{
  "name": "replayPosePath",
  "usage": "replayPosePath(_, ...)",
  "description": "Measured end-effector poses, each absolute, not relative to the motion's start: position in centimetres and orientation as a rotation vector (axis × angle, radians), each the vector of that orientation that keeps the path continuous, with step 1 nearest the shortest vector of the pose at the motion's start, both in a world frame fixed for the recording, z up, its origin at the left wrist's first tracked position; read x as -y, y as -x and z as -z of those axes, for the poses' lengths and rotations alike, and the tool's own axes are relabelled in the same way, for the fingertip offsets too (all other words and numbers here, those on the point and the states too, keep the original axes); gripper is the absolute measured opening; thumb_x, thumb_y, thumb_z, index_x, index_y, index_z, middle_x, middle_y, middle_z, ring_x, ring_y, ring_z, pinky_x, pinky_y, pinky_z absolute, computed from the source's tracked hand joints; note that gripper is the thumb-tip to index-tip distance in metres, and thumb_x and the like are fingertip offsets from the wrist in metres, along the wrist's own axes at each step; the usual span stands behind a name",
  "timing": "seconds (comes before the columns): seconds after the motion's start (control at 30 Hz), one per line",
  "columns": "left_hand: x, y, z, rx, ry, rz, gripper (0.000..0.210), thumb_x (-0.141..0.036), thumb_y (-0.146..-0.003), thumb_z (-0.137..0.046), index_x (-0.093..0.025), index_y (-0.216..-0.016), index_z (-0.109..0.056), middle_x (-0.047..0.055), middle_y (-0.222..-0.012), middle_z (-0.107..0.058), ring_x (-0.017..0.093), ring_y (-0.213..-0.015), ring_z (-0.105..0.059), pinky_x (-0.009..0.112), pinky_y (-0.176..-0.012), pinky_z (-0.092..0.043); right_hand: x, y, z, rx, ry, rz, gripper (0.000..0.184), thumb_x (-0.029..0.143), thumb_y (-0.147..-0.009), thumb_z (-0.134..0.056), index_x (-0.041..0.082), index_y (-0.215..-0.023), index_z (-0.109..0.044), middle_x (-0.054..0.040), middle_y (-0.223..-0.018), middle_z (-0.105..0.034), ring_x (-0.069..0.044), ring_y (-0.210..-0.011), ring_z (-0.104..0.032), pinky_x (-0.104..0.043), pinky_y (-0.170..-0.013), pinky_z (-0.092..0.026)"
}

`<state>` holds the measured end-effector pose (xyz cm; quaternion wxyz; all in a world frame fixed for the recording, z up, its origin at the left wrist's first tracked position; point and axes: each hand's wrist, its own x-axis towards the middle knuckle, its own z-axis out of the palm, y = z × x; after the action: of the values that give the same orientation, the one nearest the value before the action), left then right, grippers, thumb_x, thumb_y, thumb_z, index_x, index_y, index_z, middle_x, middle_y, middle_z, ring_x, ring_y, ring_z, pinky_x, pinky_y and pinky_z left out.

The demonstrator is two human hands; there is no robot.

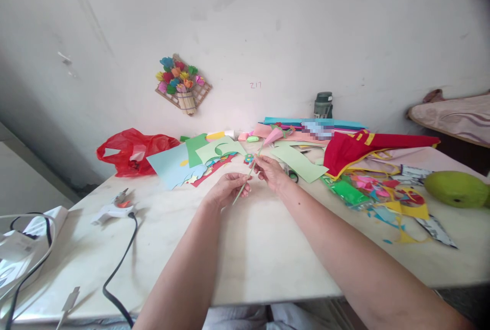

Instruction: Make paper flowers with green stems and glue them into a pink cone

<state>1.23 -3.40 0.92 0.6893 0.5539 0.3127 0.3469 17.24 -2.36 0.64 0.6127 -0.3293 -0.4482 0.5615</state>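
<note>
A thin green paper stem point(240, 194) runs at a slant between my hands above the table. My right hand point(271, 170) pinches its upper part. Lower down, the fingers of my left hand point(228, 188) are closed on the same stem. Just beyond the right fingers lies a pink paper cone point(273, 136), with its tip close to the stem's upper end; I cannot tell whether they touch. A small blue and green cut-out point(248, 158) sits behind the fingers. The dark handle of what look like scissors point(293, 175) shows beside my right hand.
Left are a hot glue gun point(115, 211), its black cord point(121, 258) and a power strip point(34, 238). A red plastic bag point(132, 154) and coloured paper sheets point(172, 164) lie behind. Right are a red cloth point(344, 154), paper scraps point(406, 208) and a green fruit-like object point(455, 188).
</note>
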Motion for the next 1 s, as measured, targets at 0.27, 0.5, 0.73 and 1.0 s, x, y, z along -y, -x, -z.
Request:
replayPosePath(0.27,3.6,-1.5,-1.1,-0.753,-1.272,-0.796,0.023,-0.024,-0.058,-0.074,-0.011,-0.066,-0.057,0.001,-0.053,-0.058,0.008,-0.045,-0.053,0.020,-0.047,-0.039,2.5,-17.2,-0.5,1.104,0.879,-1.152,0.039,0.054,-0.063,-0.059,0.015,-0.062,-0.057,-0.0027,-0.069,-0.061,-0.006,-0.050,-0.044,-0.018,-0.039,-0.027)
replayPosePath(0.5,3.4,-1.7,-0.9,-0.884,-1.290,-0.757,0.028,-0.030,-0.056,-0.074,-0.012,-0.062,-0.053,0.003,-0.053,-0.061,0.011,-0.044,-0.055,0.020,-0.044,-0.039,2.5,-17.0,-0.8,1.065,0.947,-0.993,0.036,0.049,-0.065,-0.059,0.013,-0.061,-0.058,-0.0042,-0.066,-0.062,-0.006,-0.047,-0.045,-0.017,-0.037,-0.028)
replayPosePath(0.73,3.7,-2.0,-1.1,-0.873,-1.320,-0.724,0.042,-0.048,-0.065,-0.064,-0.010,-0.082,-0.060,0.010,-0.071,-0.066,0.017,-0.062,-0.063,0.027,-0.060,-0.048,2.5,-17.0,-0.8,1.051,0.984,-1.077,0.032,0.045,-0.063,-0.060,0.014,-0.060,-0.062,-0.0027,-0.062,-0.062,-0.006,-0.046,-0.042,-0.018,-0.039,-0.028)
replayPosePath(1.0,3.4,-2.2,-0.6,-0.844,-1.275,-0.873,0.029,-0.035,-0.058,-0.072,-0.013,-0.064,-0.055,0.001,-0.049,-0.057,0.009,-0.041,-0.051,0.021,-0.045,-0.039,2.1,-16.8,-0.7,1.136,1.056,-1.050,0.030,0.044,-0.063,-0.062,0.014,-0.061,-0.064,0.0005,-0.055,-0.057,-0.006,-0.046,-0.041,-0.018,-0.039,-0.030)
